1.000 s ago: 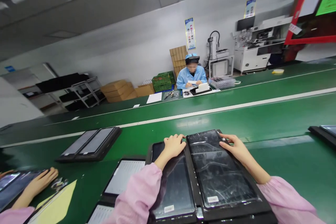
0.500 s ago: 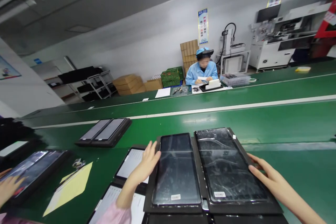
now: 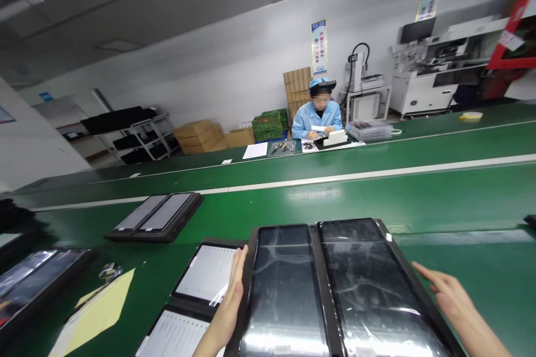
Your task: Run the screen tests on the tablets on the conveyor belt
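Two dark tablets (image 3: 287,273) lie side by side in a black tray (image 3: 322,273), between the left hand (image 3: 233,293), held flat along one edge, and the right hand (image 3: 452,295), fingertips by the other, contact unclear. Each grip is unclenched, holding nothing, over the green tabletop (image 3: 439,201). Light, even pressure from both sides, off the tablet faces, should steady the tray best.

Beyond black tablets (image 3: 288,284): open green bench (image 3: 422,198) | left: white-screen tablets (image 3: 207,273) obstruct
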A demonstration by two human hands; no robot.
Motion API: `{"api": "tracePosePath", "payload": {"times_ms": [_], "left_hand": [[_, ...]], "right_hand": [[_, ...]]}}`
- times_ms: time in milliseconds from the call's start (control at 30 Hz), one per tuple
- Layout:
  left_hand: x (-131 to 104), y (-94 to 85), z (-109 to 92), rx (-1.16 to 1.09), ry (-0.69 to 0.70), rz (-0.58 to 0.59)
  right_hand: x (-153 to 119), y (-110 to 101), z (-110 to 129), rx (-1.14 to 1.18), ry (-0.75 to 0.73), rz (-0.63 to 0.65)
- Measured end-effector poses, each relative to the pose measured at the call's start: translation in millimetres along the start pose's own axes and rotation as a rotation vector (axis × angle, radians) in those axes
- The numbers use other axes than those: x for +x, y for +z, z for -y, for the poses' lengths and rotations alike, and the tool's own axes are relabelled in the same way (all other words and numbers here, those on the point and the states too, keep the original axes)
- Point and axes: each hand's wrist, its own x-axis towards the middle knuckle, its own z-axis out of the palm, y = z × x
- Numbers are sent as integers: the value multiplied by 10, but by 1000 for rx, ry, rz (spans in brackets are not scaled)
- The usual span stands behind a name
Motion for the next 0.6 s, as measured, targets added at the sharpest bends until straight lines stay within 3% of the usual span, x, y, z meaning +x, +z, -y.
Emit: {"api": "tracePosePath", "payload": {"times_ms": [133,267,433,500,600], "left_hand": [[16,-255,-8,151,271,114],[201,-387,-40,224,410,207],[657,-252,-224,332,353,278],[864,-180,-314,346,314,237],[1134,-109,-396,293,242,72]], "right_hand": [[18,-349,362,-8,-269,169],[79,-419,647,-52,-409,380],[457,-276,826,-41,-398,512],[682,-203,842,-64,-372,490],[969,-102,808,-110,-320,414]]}}
